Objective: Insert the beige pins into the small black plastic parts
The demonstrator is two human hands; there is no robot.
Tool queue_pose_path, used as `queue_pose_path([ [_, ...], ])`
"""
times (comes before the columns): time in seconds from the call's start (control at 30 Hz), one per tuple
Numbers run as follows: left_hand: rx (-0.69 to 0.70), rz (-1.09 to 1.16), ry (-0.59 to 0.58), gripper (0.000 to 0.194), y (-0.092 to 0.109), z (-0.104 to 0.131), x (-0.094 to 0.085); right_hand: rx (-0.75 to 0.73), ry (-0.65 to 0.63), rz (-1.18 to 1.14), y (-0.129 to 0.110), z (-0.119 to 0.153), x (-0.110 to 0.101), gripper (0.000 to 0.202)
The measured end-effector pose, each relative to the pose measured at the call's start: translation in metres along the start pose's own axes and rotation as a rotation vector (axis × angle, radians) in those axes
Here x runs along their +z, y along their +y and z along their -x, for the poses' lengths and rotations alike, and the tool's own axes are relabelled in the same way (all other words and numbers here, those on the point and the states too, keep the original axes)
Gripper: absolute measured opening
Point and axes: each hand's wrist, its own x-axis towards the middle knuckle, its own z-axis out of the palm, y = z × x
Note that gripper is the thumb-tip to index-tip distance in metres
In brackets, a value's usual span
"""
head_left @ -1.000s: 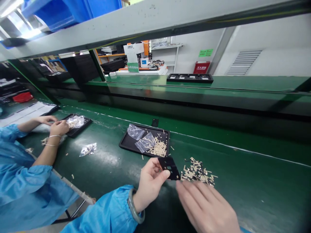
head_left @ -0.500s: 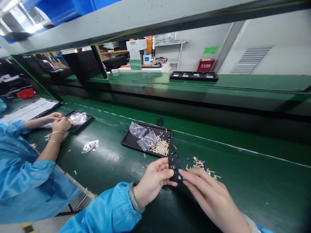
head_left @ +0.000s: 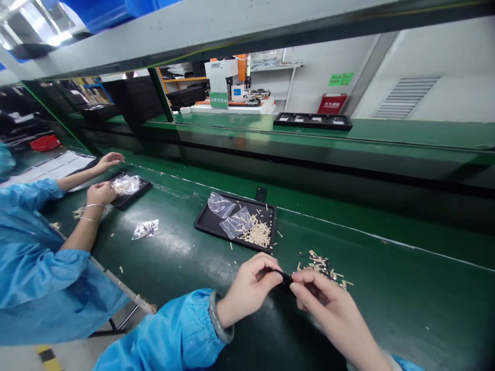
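Observation:
A small flat black part is held between my two hands above the green bench, turned nearly edge-on to me. My left hand pinches its left end between thumb and fingers. At its right end, my right hand grips with thumb and fingertips, which cover much of that side. Just behind my right hand lies a loose pile of pale strips and dark bits. Beyond my left hand a black tray holds clear plastic bags and a heap of small pale strips.
Another black part lies behind the tray. To the left, a clear bag with small parts rests on the bench. A co-worker in a blue sleeve works at a second tray. A black tray stands on the raised ledge.
The black part has been tipped from facing me to nearly edge-on, and my right hand now grips its right end. The co-worker's hands have moved apart, one reaching beyond their tray.

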Motion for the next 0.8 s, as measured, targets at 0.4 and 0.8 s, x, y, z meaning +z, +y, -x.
queue_pose_path([
  [0.4,0.173,-0.313,-0.206,0.009,0.009,-0.006,-0.012,0.338,-0.186,-0.363,-0.002,-0.001,-0.003,0.027],
  [0.8,0.333,-0.534,-0.312,0.010,0.011,-0.006,-0.018,0.395,-0.240,-0.395,-0.004,-0.003,-0.006,0.026],
])
